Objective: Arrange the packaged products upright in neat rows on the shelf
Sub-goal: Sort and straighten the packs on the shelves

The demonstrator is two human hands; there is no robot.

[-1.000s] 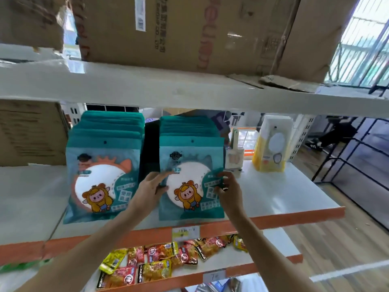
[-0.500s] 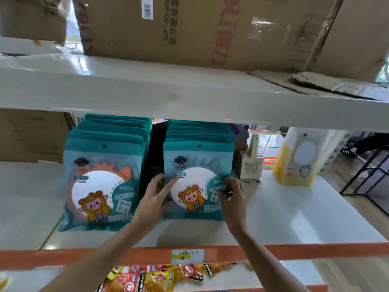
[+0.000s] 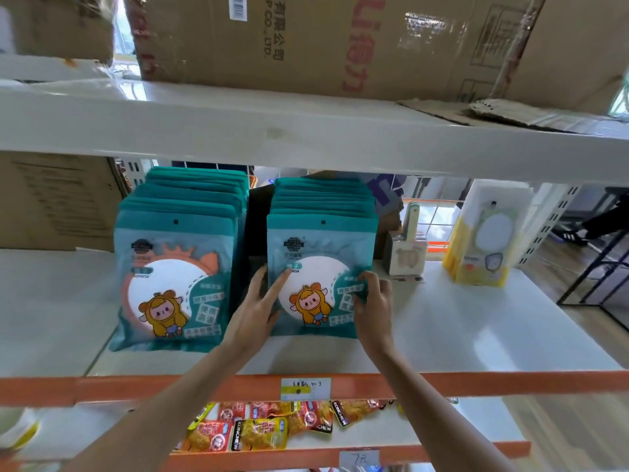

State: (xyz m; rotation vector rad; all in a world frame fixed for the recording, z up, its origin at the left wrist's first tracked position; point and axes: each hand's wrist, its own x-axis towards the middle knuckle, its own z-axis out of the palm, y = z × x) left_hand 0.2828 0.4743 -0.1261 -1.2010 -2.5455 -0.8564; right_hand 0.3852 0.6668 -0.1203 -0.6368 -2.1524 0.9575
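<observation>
Two rows of teal packaged products stand upright on the white shelf (image 3: 476, 335) with the orange front edge. The right row of teal packs (image 3: 321, 267) sits near the middle of the shelf, its front pack showing a white circle and a cartoon figure in orange. The left hand (image 3: 260, 304) lies against the left edge of that front pack, index finger stretched straight across its face and the other fingers along its side; its grip is released, pressing rather than clasping. The right hand (image 3: 372, 301) has its grip grasping the pack's right edge, fingers curled over the front. The left row of teal packs (image 3: 177, 267) stands just beside, apart from both hands, with a dark gap between the two rows.

Further right on the same shelf stand a small beige item (image 3: 406, 253) and a yellow-and-white package (image 3: 486, 240). A price label (image 3: 305, 388) is stuck on the orange edge. Below, snack packets (image 3: 269, 427) lie on a lower shelf. Cardboard boxes (image 3: 340, 42) rest on the shelf above.
</observation>
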